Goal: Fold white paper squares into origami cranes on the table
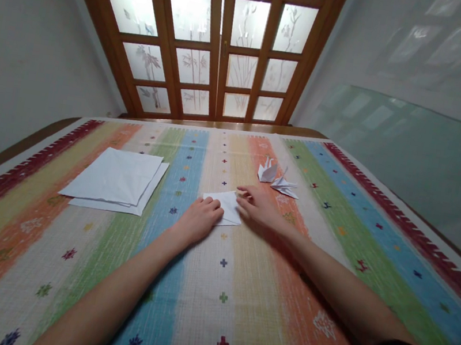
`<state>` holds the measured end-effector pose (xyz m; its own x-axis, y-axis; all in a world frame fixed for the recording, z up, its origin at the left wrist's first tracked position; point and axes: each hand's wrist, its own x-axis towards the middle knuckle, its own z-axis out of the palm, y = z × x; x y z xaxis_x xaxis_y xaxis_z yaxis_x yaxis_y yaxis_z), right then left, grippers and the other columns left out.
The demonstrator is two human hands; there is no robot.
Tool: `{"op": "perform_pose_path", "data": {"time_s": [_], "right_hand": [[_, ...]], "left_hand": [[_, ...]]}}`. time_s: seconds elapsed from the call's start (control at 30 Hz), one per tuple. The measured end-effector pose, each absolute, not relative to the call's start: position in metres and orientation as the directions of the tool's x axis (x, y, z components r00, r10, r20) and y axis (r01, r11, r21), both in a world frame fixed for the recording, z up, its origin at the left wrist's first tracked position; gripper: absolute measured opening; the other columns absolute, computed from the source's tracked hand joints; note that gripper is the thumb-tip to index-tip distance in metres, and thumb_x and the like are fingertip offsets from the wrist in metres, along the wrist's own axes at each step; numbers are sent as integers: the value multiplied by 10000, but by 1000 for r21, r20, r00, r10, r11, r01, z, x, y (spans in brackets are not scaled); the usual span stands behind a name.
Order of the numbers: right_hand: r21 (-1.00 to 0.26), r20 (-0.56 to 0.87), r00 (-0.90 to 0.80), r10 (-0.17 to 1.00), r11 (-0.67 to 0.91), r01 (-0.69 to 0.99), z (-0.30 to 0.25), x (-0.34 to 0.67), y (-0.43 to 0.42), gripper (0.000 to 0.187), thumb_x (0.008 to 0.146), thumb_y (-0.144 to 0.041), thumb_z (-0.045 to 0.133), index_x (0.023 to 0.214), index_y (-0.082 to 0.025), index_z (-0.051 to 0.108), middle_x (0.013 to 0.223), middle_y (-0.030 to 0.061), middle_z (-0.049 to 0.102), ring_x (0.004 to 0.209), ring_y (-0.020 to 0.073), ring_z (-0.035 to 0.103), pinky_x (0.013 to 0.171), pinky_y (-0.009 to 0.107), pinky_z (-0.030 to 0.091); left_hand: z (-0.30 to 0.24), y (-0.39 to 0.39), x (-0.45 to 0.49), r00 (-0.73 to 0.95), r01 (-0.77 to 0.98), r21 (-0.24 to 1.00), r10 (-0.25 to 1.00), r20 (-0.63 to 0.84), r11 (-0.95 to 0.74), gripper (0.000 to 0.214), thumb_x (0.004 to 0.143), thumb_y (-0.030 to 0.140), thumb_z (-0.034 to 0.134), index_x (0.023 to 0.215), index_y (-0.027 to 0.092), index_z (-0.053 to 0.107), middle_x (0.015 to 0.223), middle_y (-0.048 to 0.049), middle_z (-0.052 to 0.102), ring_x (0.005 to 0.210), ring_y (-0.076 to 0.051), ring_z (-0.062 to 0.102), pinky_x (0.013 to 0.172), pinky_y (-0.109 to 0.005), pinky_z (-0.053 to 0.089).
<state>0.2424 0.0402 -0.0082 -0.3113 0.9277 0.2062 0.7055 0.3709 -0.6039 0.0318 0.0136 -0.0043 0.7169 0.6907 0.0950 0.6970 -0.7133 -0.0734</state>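
A small folded piece of white paper (226,202) lies on the striped tablecloth (204,285) between my two hands. My left hand (201,218) rests at its left side, fingers curled together and pressing the paper to the cloth. At the right side of the sheet is my right hand (258,206), its fingers loosely apart and the tips by the paper's upper right edge. Whether its thumb touches the paper is hard to make out. Just beyond my right hand stand two folded paper cranes, one upright crane (267,171) and one spread crane (285,187).
To the left lies a stack of white square paper sheets (113,177), slightly out of line with each other. Past the table's far edge is a wooden door with frosted panes (188,67). A pale glass panel (413,149) leans along the right wall.
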Motion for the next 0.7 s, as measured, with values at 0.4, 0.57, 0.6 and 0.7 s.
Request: {"op": "perform_pose_path", "data": {"time_s": [0.4, 0.57, 0.6, 0.7], "right_hand": [[-509, 40, -287, 957, 266, 818, 11, 216, 62, 255, 790, -76, 558, 997, -119, 701, 895, 88, 727, 777, 167, 623, 673, 238, 414], [-582, -43, -366, 929, 275, 766, 8, 223, 30, 316, 730, -37, 554, 1009, -116, 681, 752, 39, 669, 638, 130, 541, 608, 234, 372], [-608, -59, -376, 925, 266, 749, 6, 224, 25, 326, 712, -37, 565, 1006, -117, 678, 735, 28, 654, 619, 123, 526, 597, 232, 368], [-693, -99, -396, 913, 222, 686, -2, 225, 18, 312, 685, -36, 566, 960, -125, 683, 680, 1, 607, 579, 105, 492, 571, 224, 360]], "left_hand": [[-9, -9, 18, 664, 747, -64, 736, 135, -662, 499, 943, 551, 407, 1178, 138, 557, 1213, -144, 625, 1128, -300, 537, 972, -474, 349], [-7, -4, 4, 663, 748, -30, 743, 90, -663, 401, 978, 427, 390, 1216, 148, 554, 1344, -131, 577, 1207, -287, 523, 983, -465, 369], [-7, -4, 2, 682, 730, -22, 726, 82, -683, 389, 984, 399, 381, 1236, 152, 546, 1366, -126, 564, 1232, -280, 510, 996, -457, 369], [-10, -3, -2, 720, 691, -1, 689, 78, -722, 388, 990, 358, 367, 1295, 172, 517, 1418, -116, 522, 1302, -263, 465, 1041, -439, 354]]}}
